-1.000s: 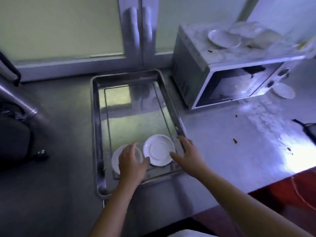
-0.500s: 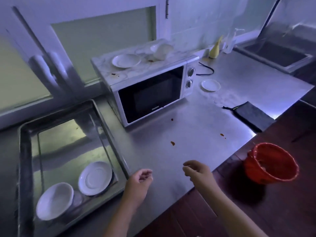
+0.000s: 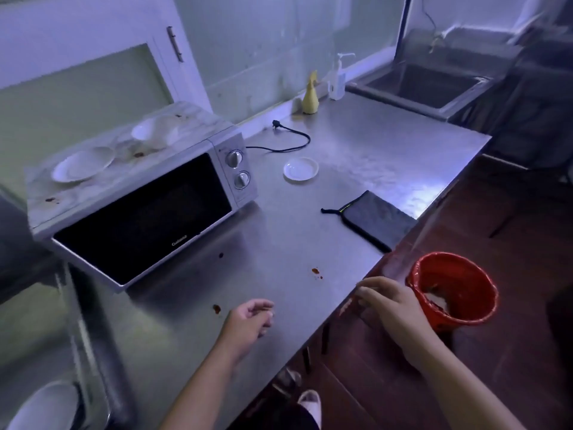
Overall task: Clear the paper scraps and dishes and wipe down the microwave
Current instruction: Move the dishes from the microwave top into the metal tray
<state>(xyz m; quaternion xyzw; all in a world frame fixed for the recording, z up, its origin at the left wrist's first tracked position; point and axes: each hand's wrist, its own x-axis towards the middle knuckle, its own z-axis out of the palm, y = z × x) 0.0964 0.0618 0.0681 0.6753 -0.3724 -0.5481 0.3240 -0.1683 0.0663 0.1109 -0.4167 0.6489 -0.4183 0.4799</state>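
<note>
Progress: partial | left hand (image 3: pixel 248 318), right hand (image 3: pixel 390 305): empty, loosely curled, at tabletop (image 3: pixel 372 135) edge | plate (image 3: pixel 82 166), bowl (image 3: pixel 148 131) on stained microwave (image 3: pixel 139 206) | saucer (image 3: pixel 300 169) just beside it | cloth (image 3: pixel 378 220) lying untouched | wiping not yet done

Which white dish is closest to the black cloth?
The small round white saucer on the steel counter beside the silver microwave. The white plate and white bowl sit farther off, on top of it.
</note>
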